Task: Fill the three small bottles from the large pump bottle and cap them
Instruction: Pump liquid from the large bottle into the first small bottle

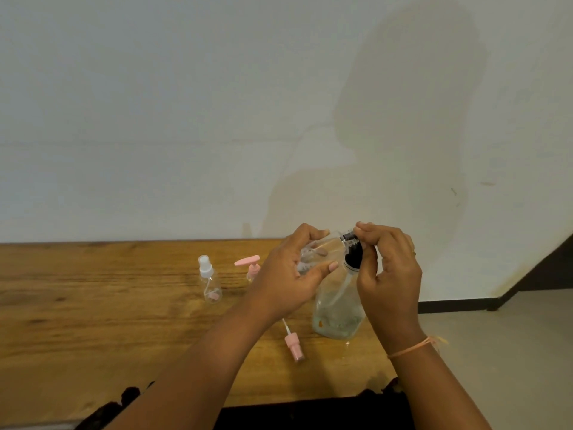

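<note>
So the large pump bottle [338, 308] is stood upright on the wooden desk [93, 305], and everything else is best placed from it. Its black pump head [352, 251] is pinched by the curled fingers of the right hand [387, 268], presumably so it can be pressed down. A small clear bottle [313, 254] is wrapped in the left hand [288, 271] and held up just left of the nozzle, tipped toward it, most likely to catch whatever gets squirted out. Not much liquid is seen in the big bottle, only a bit at the bottom.

A pink spray cap [293, 344] is lying on its side just in front-left of the big bottle, probably taken off for filling. Further left, a pink pump-top bottle [251, 268] and a white-capped spray bottle [209, 282] are parked.

Behind the bottle there's a plain pale wall [186, 119]. To its right, grey floor [496, 352] and dark skirting [459, 306].
</note>
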{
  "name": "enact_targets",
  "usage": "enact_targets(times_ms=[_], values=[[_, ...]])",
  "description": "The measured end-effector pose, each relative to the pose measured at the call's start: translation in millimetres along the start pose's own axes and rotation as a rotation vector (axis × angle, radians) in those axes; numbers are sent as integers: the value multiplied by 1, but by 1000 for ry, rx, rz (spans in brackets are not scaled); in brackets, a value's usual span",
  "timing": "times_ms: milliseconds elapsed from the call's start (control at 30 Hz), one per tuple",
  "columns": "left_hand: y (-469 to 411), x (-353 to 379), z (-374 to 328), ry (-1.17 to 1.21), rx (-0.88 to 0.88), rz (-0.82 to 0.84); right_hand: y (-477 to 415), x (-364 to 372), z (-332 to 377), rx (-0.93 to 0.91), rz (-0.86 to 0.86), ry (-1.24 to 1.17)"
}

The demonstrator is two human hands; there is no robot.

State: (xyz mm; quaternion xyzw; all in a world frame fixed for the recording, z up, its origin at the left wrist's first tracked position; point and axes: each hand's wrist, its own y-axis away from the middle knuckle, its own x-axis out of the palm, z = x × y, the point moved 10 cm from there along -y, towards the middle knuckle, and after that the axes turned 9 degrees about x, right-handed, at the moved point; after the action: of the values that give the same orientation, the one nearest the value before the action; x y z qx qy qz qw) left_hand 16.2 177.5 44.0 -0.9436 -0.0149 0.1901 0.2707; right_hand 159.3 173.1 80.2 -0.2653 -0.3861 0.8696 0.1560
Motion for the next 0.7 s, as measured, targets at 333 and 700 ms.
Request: enact_targets(times_ms=[333,700], values=[[4,4,7,8,-27,-6,6,4,-5,19,13,10],[1,5,12,-15,-44,7,3,7,-8,3,14,18]])
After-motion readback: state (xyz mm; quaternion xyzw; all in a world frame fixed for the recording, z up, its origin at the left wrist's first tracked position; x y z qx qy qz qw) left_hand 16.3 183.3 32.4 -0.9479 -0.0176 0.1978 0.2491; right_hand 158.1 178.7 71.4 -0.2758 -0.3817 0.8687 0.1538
